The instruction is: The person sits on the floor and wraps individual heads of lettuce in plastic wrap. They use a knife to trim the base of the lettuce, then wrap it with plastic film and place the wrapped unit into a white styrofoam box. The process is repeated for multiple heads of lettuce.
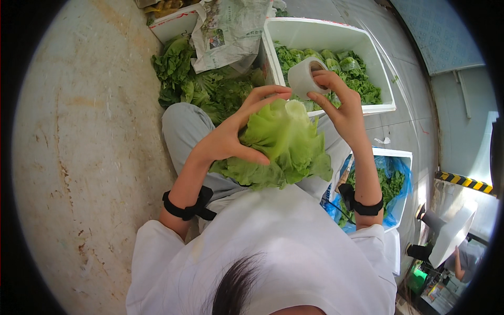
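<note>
My left hand (247, 131) is curved around the left side of a light green lettuce head (283, 144), its pale cut stem facing up, held above my lap. My right hand (336, 107) grips a roll of translucent white film (300, 79), thumb and fingers at the roll's core, just above the lettuce's upper right.
Lettuce (205, 89) and crumpled paper (226, 37) fill a foam box behind. Foam boxes of greens (389, 89) and blue-lined greens (407, 173) stand right. A worn pale surface (84, 147) lies left. Another person (462, 262) carrying a white box is far right.
</note>
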The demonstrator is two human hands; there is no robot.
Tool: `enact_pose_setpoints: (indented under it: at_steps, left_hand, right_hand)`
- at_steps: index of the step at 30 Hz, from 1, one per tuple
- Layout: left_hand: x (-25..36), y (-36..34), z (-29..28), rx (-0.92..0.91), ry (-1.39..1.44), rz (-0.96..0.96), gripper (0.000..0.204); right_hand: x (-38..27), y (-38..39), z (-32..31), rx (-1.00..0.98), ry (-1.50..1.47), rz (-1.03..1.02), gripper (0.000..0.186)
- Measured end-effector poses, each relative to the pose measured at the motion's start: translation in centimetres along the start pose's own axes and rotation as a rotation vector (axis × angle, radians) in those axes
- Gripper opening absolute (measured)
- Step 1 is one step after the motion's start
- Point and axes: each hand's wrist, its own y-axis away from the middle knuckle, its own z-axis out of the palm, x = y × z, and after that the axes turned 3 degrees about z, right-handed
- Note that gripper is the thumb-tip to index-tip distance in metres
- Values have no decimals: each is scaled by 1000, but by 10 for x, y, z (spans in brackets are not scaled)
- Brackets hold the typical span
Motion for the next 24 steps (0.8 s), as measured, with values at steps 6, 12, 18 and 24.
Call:
enact_pose_setpoints:
  at_steps: [6,12,18,24]
  left_hand:
    - [1,0,2,61,96,-54,87]
    - [1,10,4,566,276,-473,70]
    - [-18,0,10,657,204,-519,59]
    - [-23,1,28,677,91,-568,69]
  right_hand:
    - [4,0,-1,78,52,56,25]
    - [-12,4,-18,185,50,48,26]
    - [-52,7,-24,-147,-138,155,25]
    - [-51,-4,9,-254,149,204,28]
